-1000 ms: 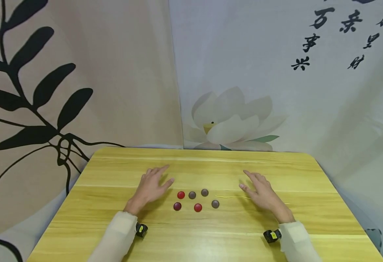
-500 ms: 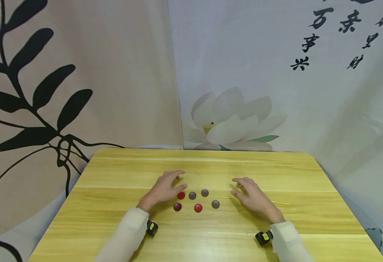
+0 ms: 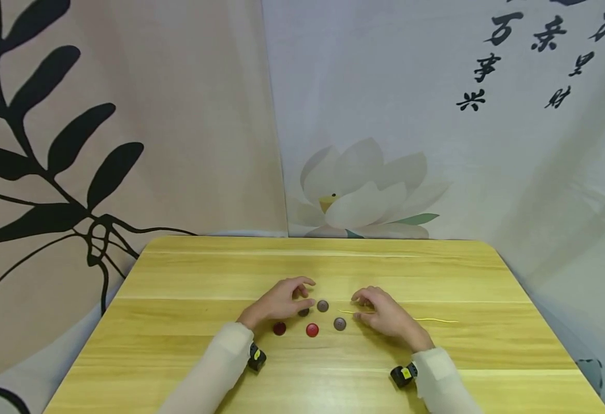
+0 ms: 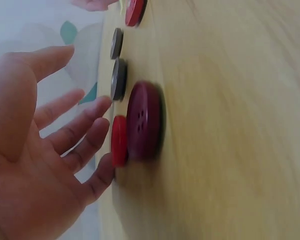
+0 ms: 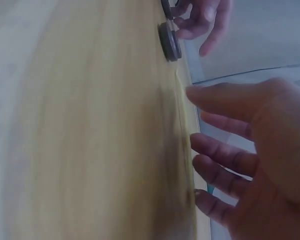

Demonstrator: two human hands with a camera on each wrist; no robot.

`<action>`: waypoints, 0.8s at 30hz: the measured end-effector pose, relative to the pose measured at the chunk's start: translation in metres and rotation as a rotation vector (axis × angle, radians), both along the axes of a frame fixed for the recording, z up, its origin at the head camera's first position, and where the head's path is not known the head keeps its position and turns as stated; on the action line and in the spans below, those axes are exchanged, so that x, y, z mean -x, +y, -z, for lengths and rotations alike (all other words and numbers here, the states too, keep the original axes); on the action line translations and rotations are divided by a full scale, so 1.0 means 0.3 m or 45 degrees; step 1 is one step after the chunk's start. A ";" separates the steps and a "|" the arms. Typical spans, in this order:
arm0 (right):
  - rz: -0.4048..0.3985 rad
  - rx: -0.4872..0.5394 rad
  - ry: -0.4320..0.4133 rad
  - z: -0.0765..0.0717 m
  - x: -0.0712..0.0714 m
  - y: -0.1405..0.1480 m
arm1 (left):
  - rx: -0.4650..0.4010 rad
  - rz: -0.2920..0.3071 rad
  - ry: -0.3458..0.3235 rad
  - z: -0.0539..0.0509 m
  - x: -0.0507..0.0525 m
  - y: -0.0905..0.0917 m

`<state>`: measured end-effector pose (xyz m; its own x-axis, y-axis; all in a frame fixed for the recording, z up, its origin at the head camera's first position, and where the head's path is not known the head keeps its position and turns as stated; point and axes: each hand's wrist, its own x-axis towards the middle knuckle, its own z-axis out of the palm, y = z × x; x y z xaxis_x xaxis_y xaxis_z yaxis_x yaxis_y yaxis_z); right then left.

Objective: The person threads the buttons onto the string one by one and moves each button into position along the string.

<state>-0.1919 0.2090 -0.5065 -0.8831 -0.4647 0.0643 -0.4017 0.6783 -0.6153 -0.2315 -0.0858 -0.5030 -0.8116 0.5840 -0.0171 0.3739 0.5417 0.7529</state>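
My left hand hovers over the far-left buttons, fingers loosely bent with nothing between them. Its thumb tip lies by a grey button, partly covering it. A red button shows beside the fingers in the left wrist view but is hidden in the head view. Nearby lie a maroon four-hole button, a second red button and another grey button. My right hand, relaxed and holding nothing, is above the thin yellow string, covering its middle. Left of its thumb lies a third grey button.
The buttons and string lie on a wooden table with rounded far corners. Behind the far edge hangs a printed cloth with leaves, a lotus and characters. A small black camera sits on my left wrist, another on my right.
Both hands have moved inward. The left went right over the buttons, covering one red button. The right went left along the string, and its fingers bend more. Buttons and string stay put.
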 end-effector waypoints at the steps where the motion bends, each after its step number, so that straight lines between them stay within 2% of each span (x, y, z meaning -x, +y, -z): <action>1: -0.015 0.005 -0.001 0.000 0.002 -0.002 | 0.000 0.006 -0.010 0.001 0.002 0.007; 7: -0.086 0.021 -0.082 -0.004 0.025 -0.014 | -0.012 0.066 -0.049 0.002 0.019 0.042; 10: -0.093 0.056 -0.157 -0.003 0.035 -0.020 | -0.004 0.085 -0.063 0.008 0.029 0.057; 16: -0.053 0.160 -0.273 0.010 0.051 -0.017 | 0.029 0.029 -0.152 0.015 0.035 0.082; 20: -0.037 0.175 -0.290 0.018 0.057 -0.018 | 0.014 0.005 -0.213 0.012 0.039 0.085; 24: -0.008 0.185 -0.285 0.026 0.057 -0.017 | 0.017 -0.008 -0.226 0.011 0.041 0.087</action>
